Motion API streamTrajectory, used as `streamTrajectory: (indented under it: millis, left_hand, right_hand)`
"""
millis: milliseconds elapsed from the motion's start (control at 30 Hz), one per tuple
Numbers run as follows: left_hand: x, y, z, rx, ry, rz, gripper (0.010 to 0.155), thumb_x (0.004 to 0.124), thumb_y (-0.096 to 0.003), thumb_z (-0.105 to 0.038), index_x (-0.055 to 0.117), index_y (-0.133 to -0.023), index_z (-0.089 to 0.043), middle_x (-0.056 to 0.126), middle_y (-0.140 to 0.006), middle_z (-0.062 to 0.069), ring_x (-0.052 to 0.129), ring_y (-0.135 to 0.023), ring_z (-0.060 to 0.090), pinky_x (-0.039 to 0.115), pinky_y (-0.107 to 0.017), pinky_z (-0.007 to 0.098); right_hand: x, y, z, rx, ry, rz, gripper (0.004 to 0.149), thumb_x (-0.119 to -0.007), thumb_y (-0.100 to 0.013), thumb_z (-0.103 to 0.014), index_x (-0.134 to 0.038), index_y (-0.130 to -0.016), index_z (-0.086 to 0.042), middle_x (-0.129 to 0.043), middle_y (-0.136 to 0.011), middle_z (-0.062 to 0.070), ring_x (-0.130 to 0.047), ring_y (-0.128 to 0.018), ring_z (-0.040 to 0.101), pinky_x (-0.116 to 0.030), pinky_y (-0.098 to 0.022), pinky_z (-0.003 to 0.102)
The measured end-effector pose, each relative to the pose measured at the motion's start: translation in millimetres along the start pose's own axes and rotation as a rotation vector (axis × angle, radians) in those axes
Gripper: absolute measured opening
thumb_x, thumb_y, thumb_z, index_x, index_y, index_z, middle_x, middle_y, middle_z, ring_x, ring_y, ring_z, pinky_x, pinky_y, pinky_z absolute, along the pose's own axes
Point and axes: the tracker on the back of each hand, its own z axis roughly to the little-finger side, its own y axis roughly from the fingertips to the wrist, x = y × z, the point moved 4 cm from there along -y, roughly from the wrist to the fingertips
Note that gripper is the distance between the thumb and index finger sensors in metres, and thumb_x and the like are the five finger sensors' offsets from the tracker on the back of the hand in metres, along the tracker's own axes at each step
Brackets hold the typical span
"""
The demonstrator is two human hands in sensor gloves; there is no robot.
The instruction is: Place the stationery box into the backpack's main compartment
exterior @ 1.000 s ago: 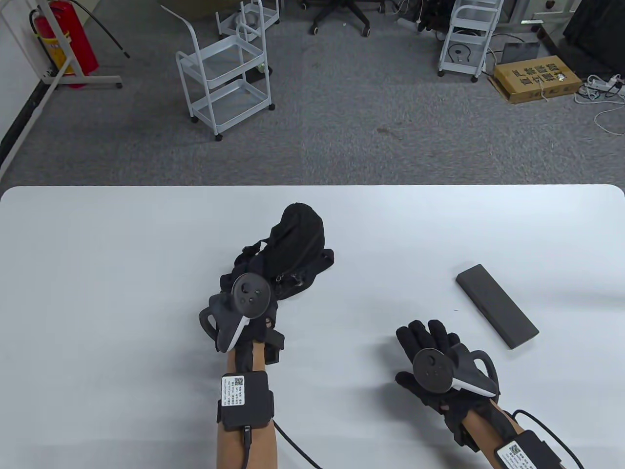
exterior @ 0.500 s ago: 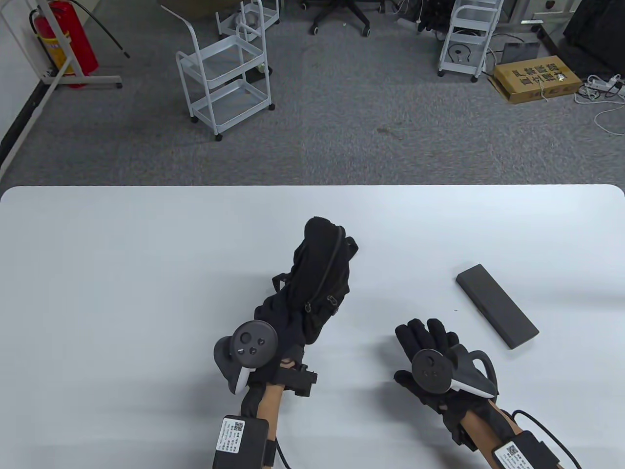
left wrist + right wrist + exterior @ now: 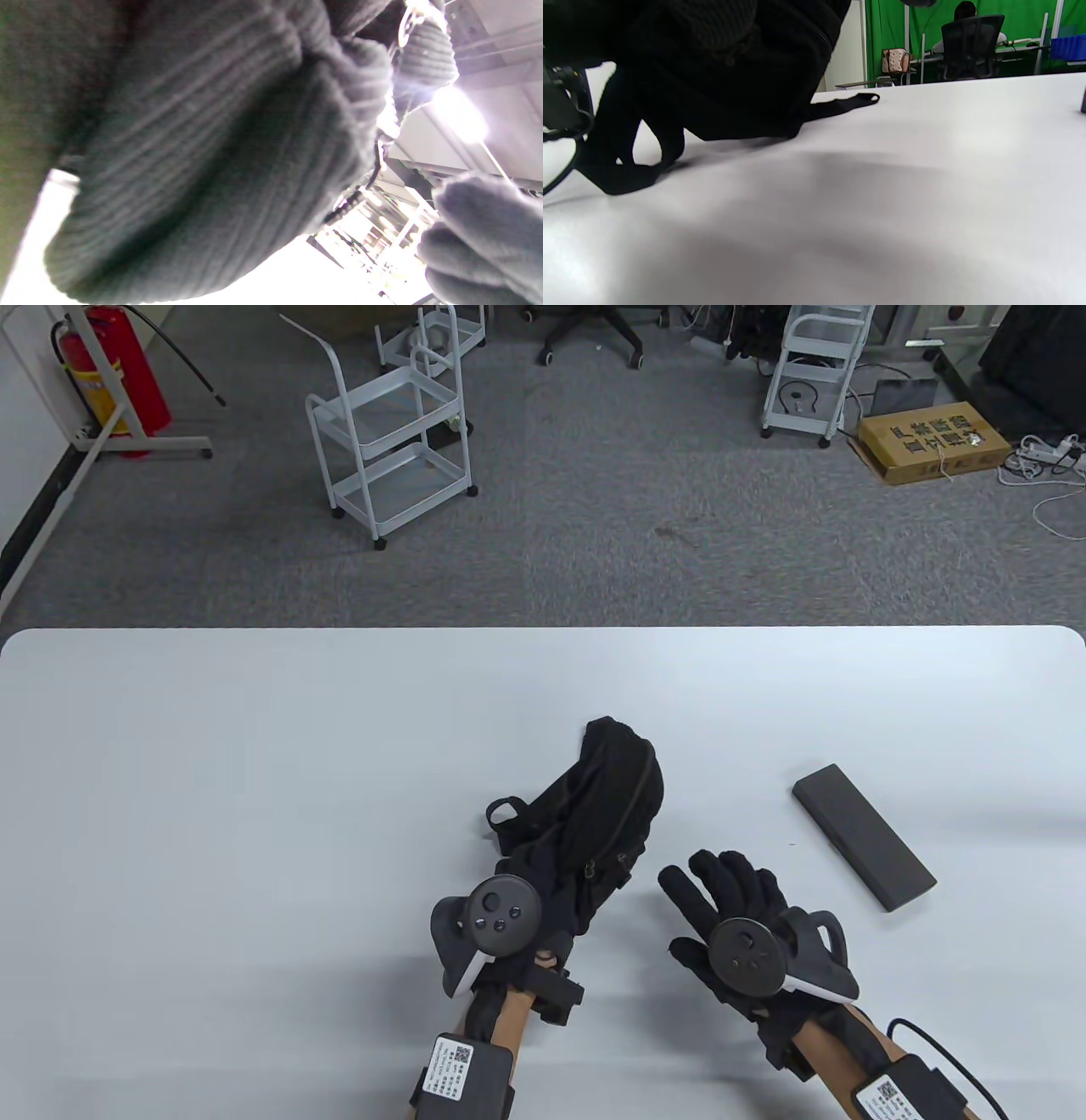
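Dragging the backpack [image 3: 594, 814] nearer
Left hand [image 3: 509, 933] grips its near end, now pulled toward the open, spread right hand [image 3: 730, 925]; stationery box [image 3: 864, 836] lies untouched on the table [image 3: 212, 772], compartment unopened.

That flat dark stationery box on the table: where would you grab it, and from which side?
Probably across its narrow width, near the middle of the stationery box, coming down from above with the open right hand, which is nearest. It lies flat and slantwise on the table, long and slim, both long edges free, so fingers and thumb can likely span them.
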Motion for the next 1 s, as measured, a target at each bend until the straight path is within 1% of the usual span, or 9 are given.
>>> streamTrajectory:
  millis: [133, 233, 367, 433, 567, 667, 800, 933, 1000]
  left_hand:
    - [4, -1, 0, -0.002, 0.011, 0.029, 0.054, 0.063, -0.0552, -0.030, 0.066, -0.105, -0.009, 0.080, -0.091, 0.019, 0.085, -0.065, 0.037, 0.089, -0.039, 0.043]
    - [4, -1, 0, 0.002, 0.015, 0.034, 0.054, 0.063, -0.0552, -0.030, 0.067, -0.105, -0.009, 0.080, -0.091, 0.019, 0.089, -0.064, 0.037, 0.091, -0.038, 0.041]
    - [5, 0, -1, 0.023, 0.017, 0.043, 0.054, 0.064, -0.0549, -0.030, 0.068, -0.104, -0.009, 0.080, -0.091, 0.019, 0.090, -0.064, 0.037, 0.092, -0.038, 0.041]
    - [6, 1, -3, 0.039, 0.013, 0.055, 0.053, 0.064, -0.0548, -0.030, 0.068, -0.104, -0.010, 0.080, -0.092, 0.019, 0.090, -0.065, 0.037, 0.092, -0.038, 0.041]
    - [9, 0, -4, 0.062, 0.014, 0.090, 0.052, 0.065, -0.0543, -0.029, 0.069, -0.104, -0.014, 0.079, -0.093, 0.018, 0.090, -0.067, 0.038, 0.091, -0.039, 0.043]
    - [12, 0, -8, 0.110, 0.018, 0.133, 0.051, 0.066, -0.0539, -0.028, 0.069, -0.103, -0.016, 0.078, -0.094, 0.017, 0.089, -0.070, 0.038, 0.090, -0.040, 0.044]
    - [14, 2, -11, 0.135, 0.015, 0.145, 0.050, 0.067, -0.0536, -0.027, 0.070, -0.103, -0.015, 0.078, -0.094, 0.017, 0.088, -0.071, 0.038, 0.090, -0.040, 0.045]
    - [19, 2, -14, 0.165, 0.012, 0.170, 0.051, 0.067, -0.0535, -0.026, 0.070, -0.103, -0.015, 0.077, -0.095, 0.017, 0.088, -0.071, 0.038, 0.089, -0.041, 0.045]
    - [20, 3, -16, 0.170, 0.001, 0.169, 0.051, 0.067, -0.0535, -0.026, 0.070, -0.103, -0.014, 0.077, -0.094, 0.017, 0.088, -0.071, 0.038, 0.090, -0.040, 0.044]
  right_hand:
    - [15, -1, -20, 0.077, -0.010, -0.009, 0.074, -0.064, -0.059, -0.042, -0.014, -0.113, -0.034, -0.014, -0.120, 0.017, -0.024, -0.110, 0.059, -0.032, -0.075, 0.077]
    - [25, -4, -36, 0.083, 0.037, 0.057, 0.073, -0.064, -0.059, -0.042, -0.018, -0.114, -0.030, -0.018, -0.120, 0.017, -0.027, -0.110, 0.059, -0.034, -0.075, 0.076]
    - [36, -15, -47, 0.043, -0.004, 0.154, 0.077, -0.066, -0.057, -0.048, -0.024, -0.116, -0.020, -0.026, -0.118, 0.018, -0.035, -0.107, 0.058, -0.037, -0.075, 0.075]
    - [36, -21, -50, 0.020, -0.043, 0.172, 0.078, -0.068, -0.056, -0.049, -0.030, -0.115, -0.017, -0.030, -0.116, 0.019, -0.038, -0.106, 0.058, -0.038, -0.075, 0.074]
    - [36, -29, -57, -0.021, -0.014, 0.215, 0.080, -0.076, -0.053, -0.048, -0.036, -0.113, -0.013, -0.034, -0.114, 0.018, -0.041, -0.104, 0.057, -0.040, -0.075, 0.073]
    - [35, -33, -60, -0.047, -0.019, 0.260, 0.075, -0.079, -0.052, -0.045, -0.044, -0.110, -0.013, -0.039, -0.111, 0.017, -0.044, -0.103, 0.056, -0.042, -0.075, 0.072]
    - [30, -32, -62, -0.058, -0.017, 0.345, 0.068, -0.081, -0.052, -0.039, -0.048, -0.106, -0.012, -0.044, -0.108, 0.017, -0.050, -0.100, 0.055, -0.045, -0.074, 0.071]
    - [32, -27, -59, -0.075, -0.032, 0.403, 0.051, -0.076, -0.056, -0.030, -0.058, -0.100, -0.011, -0.053, -0.104, 0.017, -0.059, -0.096, 0.052, -0.051, -0.072, 0.070]
    - [33, -26, -56, -0.067, -0.051, 0.405, 0.047, -0.075, -0.056, -0.027, -0.060, -0.098, -0.011, -0.055, -0.103, 0.017, -0.061, -0.095, 0.051, -0.053, -0.072, 0.069]
